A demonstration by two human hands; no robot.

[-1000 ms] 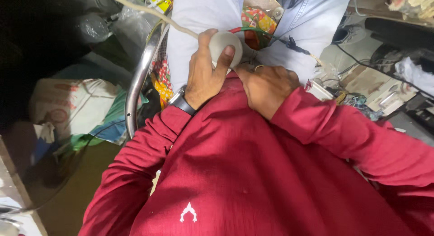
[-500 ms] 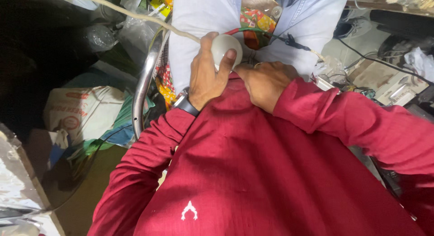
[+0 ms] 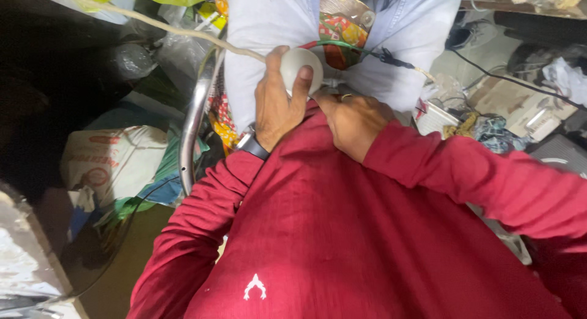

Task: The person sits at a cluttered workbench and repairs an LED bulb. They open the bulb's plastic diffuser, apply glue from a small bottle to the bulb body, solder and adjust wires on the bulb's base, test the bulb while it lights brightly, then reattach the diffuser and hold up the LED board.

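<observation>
My left hand is wrapped around a white round bulb, thumb across its front, held against my chest over my lap. My right hand is closed just right of the bulb, at its base, with a ring on one finger; what its fingers pinch is hidden. Red and green wires run from the bulb's base to the right. Both arms are in dark red sleeves. My legs in pale blue trousers lie beyond the hands.
A chrome chair arm curves down at the left. A printed white sack and plastic bags lie on the floor to the left. A thin pale cord crosses the top left. Boxes, cables and cloth clutter the right side.
The view has shifted slightly; both hands stay together at the bulb. My left thumb has slid a little across the bulb's front.
</observation>
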